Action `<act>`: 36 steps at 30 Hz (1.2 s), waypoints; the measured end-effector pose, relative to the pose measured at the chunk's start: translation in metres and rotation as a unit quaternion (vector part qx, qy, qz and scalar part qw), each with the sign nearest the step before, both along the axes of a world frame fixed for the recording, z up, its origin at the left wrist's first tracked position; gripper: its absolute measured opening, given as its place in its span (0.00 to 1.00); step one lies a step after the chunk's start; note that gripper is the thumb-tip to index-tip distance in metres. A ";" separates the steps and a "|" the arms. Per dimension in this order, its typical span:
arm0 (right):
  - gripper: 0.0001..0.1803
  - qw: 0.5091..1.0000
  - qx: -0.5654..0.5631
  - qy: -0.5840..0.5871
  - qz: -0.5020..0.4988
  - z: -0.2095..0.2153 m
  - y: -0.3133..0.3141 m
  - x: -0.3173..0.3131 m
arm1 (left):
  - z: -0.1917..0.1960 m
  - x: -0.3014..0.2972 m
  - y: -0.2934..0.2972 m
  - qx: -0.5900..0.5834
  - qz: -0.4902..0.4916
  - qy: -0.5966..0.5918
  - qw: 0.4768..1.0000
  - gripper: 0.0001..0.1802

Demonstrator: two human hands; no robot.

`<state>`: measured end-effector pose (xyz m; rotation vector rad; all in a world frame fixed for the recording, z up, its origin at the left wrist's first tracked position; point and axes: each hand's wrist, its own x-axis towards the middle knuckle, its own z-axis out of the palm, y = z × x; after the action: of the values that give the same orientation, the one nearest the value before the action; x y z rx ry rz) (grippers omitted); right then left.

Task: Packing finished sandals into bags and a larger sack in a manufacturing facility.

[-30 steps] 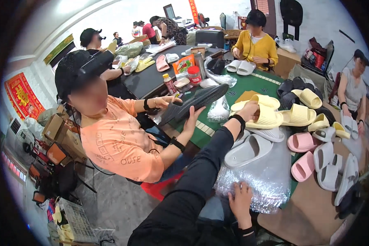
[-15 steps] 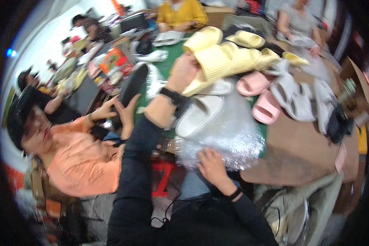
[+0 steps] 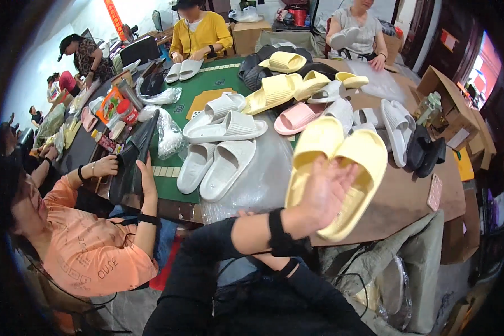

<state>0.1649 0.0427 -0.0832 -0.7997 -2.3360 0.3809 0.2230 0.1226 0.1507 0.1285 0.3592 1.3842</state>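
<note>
My left hand [image 3: 327,193] reaches across to the right, holding a pair of yellow slippers [image 3: 369,162] side by side over the table's near edge. Its fingers curl at the slippers' inner edges, below the straps. Crossed under the left forearm is my right hand [image 3: 271,261]; most of it is hidden, with fingertips by the near edge of the clear plastic bags [image 3: 263,179]. Grey slippers [image 3: 229,168] stand in pairs left of these bags. Behind them, more yellow slippers [image 3: 271,94] and a pink slipper [image 3: 298,117] lie in a pile.
At left, a co-worker in an orange shirt [image 3: 95,241] handles a black slipper in a clear bag [image 3: 131,159]. Two people sit across the table. Black slippers [image 3: 425,152], a phone-like pink thing [image 3: 434,192] and an open cardboard box [image 3: 459,112] are at right. A draped grey cloth [image 3: 414,246] hangs nearby.
My left hand has come from the pile to the near right with the yellow slippers. My right hand is now mostly behind the left forearm. The view has shifted.
</note>
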 end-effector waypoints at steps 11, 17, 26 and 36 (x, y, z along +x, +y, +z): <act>0.29 0.987 -0.035 -0.152 0.037 0.052 0.003 0.000 | -0.041 0.054 0.042 -0.030 -0.265 0.270 0.925 0.47; 0.27 0.998 0.044 -0.050 0.011 0.007 0.009 0.002 | -0.063 -0.029 0.001 0.258 -0.201 0.524 0.786 0.35; 0.15 0.953 -0.193 -0.157 0.174 0.099 0.028 0.036 | -0.144 -0.180 -0.058 0.112 -0.009 0.938 0.327 0.14; 0.23 0.989 -0.118 -0.074 -0.045 0.187 0.147 0.005 | -0.169 -0.167 -0.091 0.126 0.091 0.957 0.244 0.34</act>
<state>0.1696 0.1897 0.1038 -1.0750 -2.4106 0.5836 0.0565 0.0315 -0.0188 2.2594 2.2106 0.6052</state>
